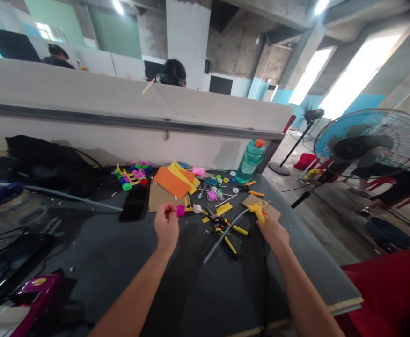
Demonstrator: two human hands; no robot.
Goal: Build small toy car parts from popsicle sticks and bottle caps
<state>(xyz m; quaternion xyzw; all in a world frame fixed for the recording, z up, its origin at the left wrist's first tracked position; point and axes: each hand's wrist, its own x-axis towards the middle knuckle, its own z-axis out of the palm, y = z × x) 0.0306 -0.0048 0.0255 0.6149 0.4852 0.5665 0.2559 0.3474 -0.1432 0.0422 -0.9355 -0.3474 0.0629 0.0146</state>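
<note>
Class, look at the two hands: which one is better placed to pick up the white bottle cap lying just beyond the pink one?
Left. The left hand already holds the pink cap next to the white cap; the right hand grips the yellow glue gun.

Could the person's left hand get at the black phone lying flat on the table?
Probably yes. The left hand, pinching a small magenta bottle cap, sits just right of the black phone, with only bare dark tabletop between them. It would need to drop the cap first.

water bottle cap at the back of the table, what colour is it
Orange, on the teal water bottle; seen in the head view.
</note>
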